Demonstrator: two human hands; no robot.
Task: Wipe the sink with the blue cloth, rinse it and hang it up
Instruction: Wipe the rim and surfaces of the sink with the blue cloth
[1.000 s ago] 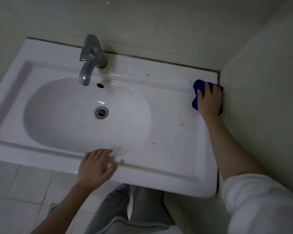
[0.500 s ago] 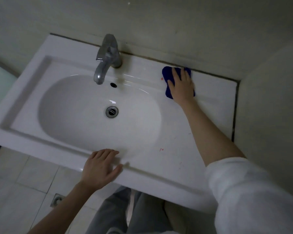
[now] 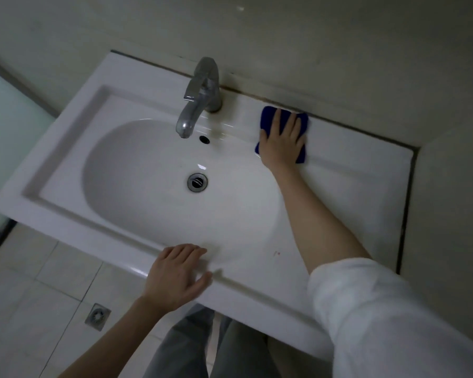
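The right hand (image 3: 281, 143) lies flat on the blue cloth (image 3: 267, 118). Its fingers (image 3: 292, 124) are straight and slightly spread, pressing down on the cloth rather than curling round it. The cloth sits on the back ledge of the white sink (image 3: 352, 173). Its blue edges show beyond the fingertips, along the thumb side and by the heel of the hand. The far edge of the cloth, just past the fingertips, lies close to the dark seam where the sink meets the wall (image 3: 311, 50).

The metal tap (image 3: 200, 96) stands near the thumb side of these fingers, apart from the cloth. Its spout reaches over the bowl, above the small overflow hole (image 3: 204, 139). The drain (image 3: 197, 182) is lower in the bowl, well apart from the cloth. A white sleeve (image 3: 380, 309) covers the upper right arm.

The left hand (image 3: 175, 276) rests on the front rim of the sink, holding nothing. Its fingers (image 3: 186, 251) are straight and close together, pointing toward the bowl, with the thumb spread out. A tiny red speck (image 3: 278, 253) marks the sink on the thumb side of these fingers. A floor drain (image 3: 97, 317) sits in the tiled floor (image 3: 38, 282) below the wrist.
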